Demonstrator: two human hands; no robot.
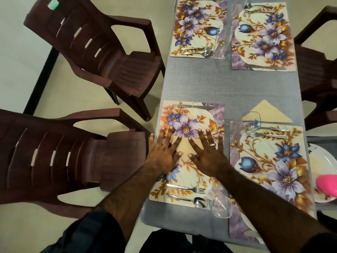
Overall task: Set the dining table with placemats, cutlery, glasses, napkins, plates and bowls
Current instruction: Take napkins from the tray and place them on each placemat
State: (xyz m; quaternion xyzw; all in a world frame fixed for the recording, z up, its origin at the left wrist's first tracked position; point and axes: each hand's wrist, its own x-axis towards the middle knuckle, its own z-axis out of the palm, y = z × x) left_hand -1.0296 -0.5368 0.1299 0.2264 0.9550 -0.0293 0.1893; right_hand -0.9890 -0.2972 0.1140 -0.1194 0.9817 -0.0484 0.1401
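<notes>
My left hand (164, 152) and my right hand (207, 154) lie flat, fingers spread, on a cream napkin (185, 148) in the middle of the near left floral placemat (189, 114). That mat carries a knife (193, 106) at its far edge and a fork (189, 189) and spoon (193, 199) at its near edge. A clear glass (221, 207) stands by its near right corner. The near right placemat (269, 161) has a fork (266, 135), another glass (254, 119) and a folded triangular napkin (268, 112) beyond it.
Two far placemats (197, 19) (262, 35) hold cutlery, with a tall glass (221, 42) between them, on the grey table (218, 83). Brown plastic chairs (94, 52) (60, 157) stand to the left, more to the right. A white plate (321, 157) and a pink object (328, 185) sit at the right edge.
</notes>
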